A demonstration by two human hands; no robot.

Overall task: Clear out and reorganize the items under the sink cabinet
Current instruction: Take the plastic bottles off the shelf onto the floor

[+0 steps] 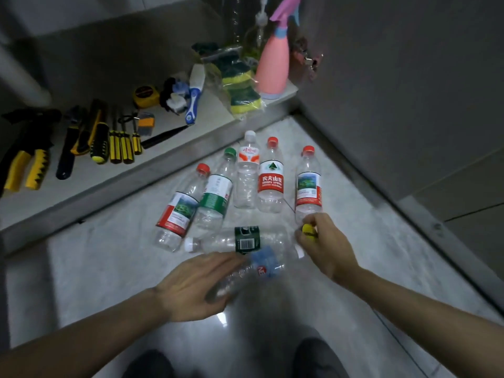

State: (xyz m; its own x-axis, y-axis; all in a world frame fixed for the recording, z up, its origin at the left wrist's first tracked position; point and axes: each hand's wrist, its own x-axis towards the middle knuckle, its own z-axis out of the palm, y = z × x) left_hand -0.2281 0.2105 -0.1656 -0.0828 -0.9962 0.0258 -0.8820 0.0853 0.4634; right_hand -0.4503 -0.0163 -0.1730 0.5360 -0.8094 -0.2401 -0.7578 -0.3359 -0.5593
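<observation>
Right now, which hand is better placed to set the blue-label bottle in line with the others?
Left. The left hand already grips the blue-label bottle, while the right hand pinches a yellow object.

Bottles [246,175] ahead; bare floor [109,268] leftward.

dim indoor light | glare patch on floor [222,319] | corners dark | wide-angle bending at edges | soft blur

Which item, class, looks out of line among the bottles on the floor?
The dark-green-labelled bottle lies crosswise below the five bottles fanned lengthwise with caps toward the cabinet, such as the red-labelled bottle. The left hand holds a blue-labelled bottle; the right hand grips something yellow.
</observation>
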